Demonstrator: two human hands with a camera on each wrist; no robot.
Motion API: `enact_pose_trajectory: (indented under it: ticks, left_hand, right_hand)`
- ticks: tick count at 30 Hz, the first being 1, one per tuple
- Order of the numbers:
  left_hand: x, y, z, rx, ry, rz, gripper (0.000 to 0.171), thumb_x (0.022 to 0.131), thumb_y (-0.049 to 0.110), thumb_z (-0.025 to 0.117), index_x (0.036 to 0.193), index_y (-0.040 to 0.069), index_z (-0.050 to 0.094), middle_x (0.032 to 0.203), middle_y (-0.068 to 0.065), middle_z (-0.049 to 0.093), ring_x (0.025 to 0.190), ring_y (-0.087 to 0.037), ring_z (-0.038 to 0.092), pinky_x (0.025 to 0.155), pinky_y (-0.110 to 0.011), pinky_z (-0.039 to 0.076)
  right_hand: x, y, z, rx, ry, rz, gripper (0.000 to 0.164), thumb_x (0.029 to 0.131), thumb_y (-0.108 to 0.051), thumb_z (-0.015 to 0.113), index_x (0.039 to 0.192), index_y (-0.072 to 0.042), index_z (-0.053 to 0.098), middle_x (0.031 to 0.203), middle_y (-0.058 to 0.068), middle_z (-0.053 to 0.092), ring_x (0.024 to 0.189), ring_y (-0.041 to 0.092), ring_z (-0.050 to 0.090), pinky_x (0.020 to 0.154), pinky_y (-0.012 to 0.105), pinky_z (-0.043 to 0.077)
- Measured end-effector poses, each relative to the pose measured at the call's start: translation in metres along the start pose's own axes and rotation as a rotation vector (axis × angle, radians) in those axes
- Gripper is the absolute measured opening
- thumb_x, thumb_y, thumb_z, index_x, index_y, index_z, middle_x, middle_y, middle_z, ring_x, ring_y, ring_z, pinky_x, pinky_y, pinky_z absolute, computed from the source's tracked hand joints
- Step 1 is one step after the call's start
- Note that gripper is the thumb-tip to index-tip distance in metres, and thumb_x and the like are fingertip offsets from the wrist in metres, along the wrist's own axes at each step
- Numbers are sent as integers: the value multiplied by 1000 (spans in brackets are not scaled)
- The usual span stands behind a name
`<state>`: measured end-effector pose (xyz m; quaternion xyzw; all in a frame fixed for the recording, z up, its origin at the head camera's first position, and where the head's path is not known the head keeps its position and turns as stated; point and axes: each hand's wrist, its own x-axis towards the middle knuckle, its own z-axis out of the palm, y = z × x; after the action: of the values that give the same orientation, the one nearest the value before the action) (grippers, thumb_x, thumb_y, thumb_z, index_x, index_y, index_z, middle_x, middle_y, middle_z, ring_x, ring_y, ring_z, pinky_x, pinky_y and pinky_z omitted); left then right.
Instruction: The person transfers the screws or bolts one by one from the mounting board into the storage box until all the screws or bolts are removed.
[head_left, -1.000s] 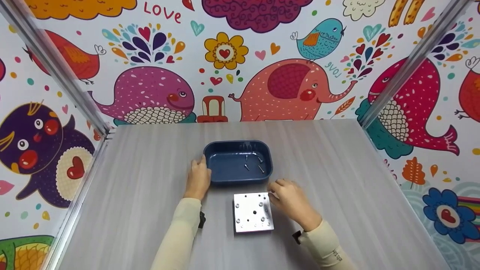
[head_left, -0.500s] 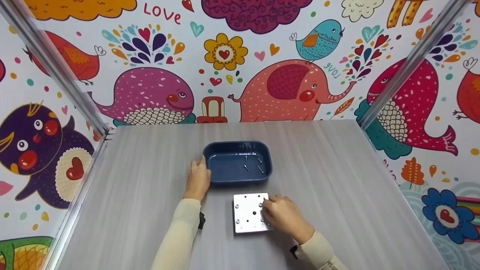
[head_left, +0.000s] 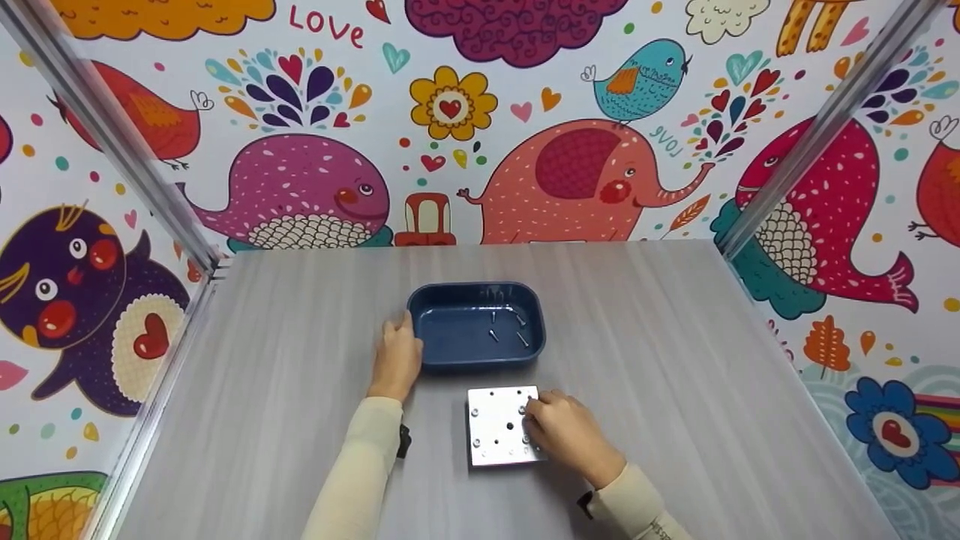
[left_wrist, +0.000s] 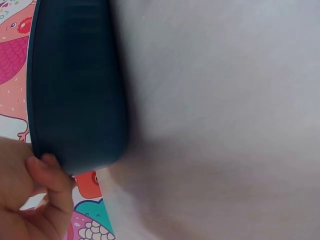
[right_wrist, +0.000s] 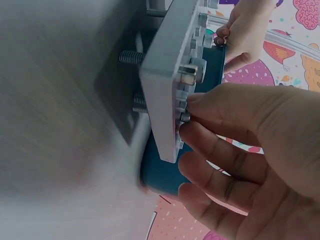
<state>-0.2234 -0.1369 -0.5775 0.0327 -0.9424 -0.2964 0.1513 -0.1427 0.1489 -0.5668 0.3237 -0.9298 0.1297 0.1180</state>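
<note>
A square silver metal plate (head_left: 495, 427) with holes and several socket-head screws lies in front of a blue plastic tray (head_left: 480, 361). Threaded screw ends (right_wrist: 132, 57) stick out beneath the plate in the right wrist view. My right hand (head_left: 568, 433) is over the plate's right side, thumb and index finger pinching the head of a screw (right_wrist: 185, 117) at its face; the other fingers curl loosely beside it. At the tray's left end, my left hand (head_left: 397, 358) grips the rim, thumb and finger around the wall (left_wrist: 75, 100) in the left wrist view.
Several loose screws (head_left: 493, 335) lie in the right half of the tray. The wood-grain table (head_left: 300, 322) is bordered by cartoon-printed walls (head_left: 540, 187) with metal corner posts (head_left: 817, 127) at left and right.
My right hand has moved from the plate's upper right corner down and left onto its right side, then stayed there. The left hand, tray and plate have held still.
</note>
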Motion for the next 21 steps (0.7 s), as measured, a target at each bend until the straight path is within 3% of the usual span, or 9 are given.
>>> enact_pose_trajectory:
  ticks: [5, 10, 21]
  left_hand:
    - [-1, 0, 1, 11, 10, 13, 50, 90, -2, 62, 138, -13, 51, 110, -32, 56, 80, -43, 63, 74, -49, 54]
    - [-1, -1, 2, 6, 11, 15, 51, 90, -2, 64, 138, -13, 51, 112, -32, 56, 85, -45, 63, 76, -50, 54]
    - [-1, -1, 0, -2, 5, 8, 53, 90, -1, 66, 139, -12, 50, 113, -33, 56, 92, -47, 62, 82, -52, 53]
  right_hand:
    - [1, 0, 3, 26, 54, -17, 13, 79, -5, 74, 72, -10, 64, 68, -1, 53, 61, 16, 52, 51, 32, 47]
    - [1, 1, 3, 43, 78, -26, 13, 76, -5, 74, 72, -12, 63, 70, -3, 51, 63, 14, 51, 52, 30, 48]
    - [8, -1, -17, 92, 22, 4, 14, 73, -7, 79, 76, -11, 65, 75, -2, 54, 67, 14, 55, 55, 31, 50]
